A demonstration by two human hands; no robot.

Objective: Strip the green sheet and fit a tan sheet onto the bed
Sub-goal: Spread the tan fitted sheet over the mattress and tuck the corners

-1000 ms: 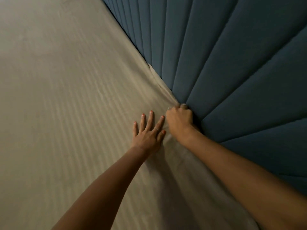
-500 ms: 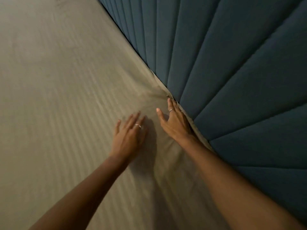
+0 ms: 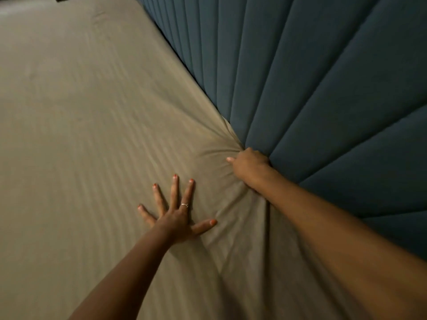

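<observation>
So over on the left, the tan sheet (image 3: 87, 139) is already lying across pretty much the whole top of the bed, mostly flat with faint stripes running through it, and no green sheet is showing anywhere in view, so I'm guessing the stripping part is done and this is the fitting stage. Moving right, the left hand (image 3: 176, 215) is pressing flat on the sheet with its fingers (image 3: 175, 189) spread wide and straight, thumb pointing toward the other hand, basically pinning the fabric so it isn't sliding. Just beside it and a bit further up the bed, the right hand (image 3: 249, 165) is jammed in at the seam where the mattress is meeting the blue padded headboard (image 3: 323, 100). Its fingers are curling down into that gap and are mostly hidden, so I can't tell for sure whether they're gripping the edge or just shoving it down, but creases are fanning out from that fist, so it's looking like it's bunching cloth there. The thing that matters here: the sheet edge is running along the headboard line, diagonally from top left down to bottom right, and the right hand is the one sitting right on it, while the left is well inside on the flat. So the tucking is probably going to be working along that seam with the right hand.
</observation>
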